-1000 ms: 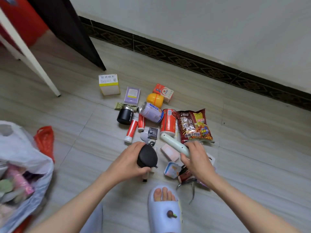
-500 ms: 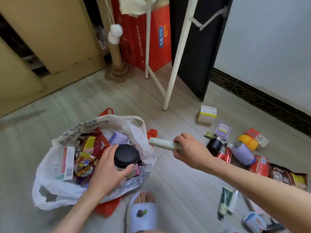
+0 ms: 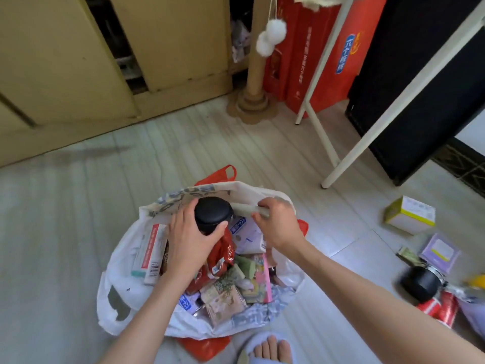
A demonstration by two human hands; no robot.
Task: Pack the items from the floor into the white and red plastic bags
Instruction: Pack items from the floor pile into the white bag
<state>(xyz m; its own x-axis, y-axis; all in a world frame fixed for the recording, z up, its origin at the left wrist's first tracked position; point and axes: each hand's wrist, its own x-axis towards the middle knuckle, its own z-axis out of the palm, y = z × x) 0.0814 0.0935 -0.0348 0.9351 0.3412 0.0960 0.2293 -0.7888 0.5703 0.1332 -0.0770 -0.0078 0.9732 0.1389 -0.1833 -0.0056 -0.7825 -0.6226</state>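
Note:
The white plastic bag (image 3: 123, 290) lies open on the floor, filled with several packets and boxes; the red bag (image 3: 207, 346) sits under it, a red handle (image 3: 223, 173) showing behind. My left hand (image 3: 187, 244) grips a black round jar (image 3: 213, 215) over the bag's mouth. My right hand (image 3: 279, 225) holds a pale green stick-shaped item (image 3: 245, 208) just inside the bag's far rim. Loose items stay on the floor at right: a white and yellow box (image 3: 409, 215), a purple box (image 3: 439, 253), a black cup (image 3: 421, 282), red cans (image 3: 438, 308).
White table legs (image 3: 388, 101) slant to the floor right of the bag. A cardboard scratching post (image 3: 253, 82) with white pompoms, red gift bags (image 3: 309, 56) and yellow cabinet doors (image 3: 65, 61) stand behind. My slippered foot (image 3: 270, 349) is at the bottom edge.
I turned from the pile to the bag. Both hands carried their items leftward; the black jar and the green stick now hover inside the bag's mouth.

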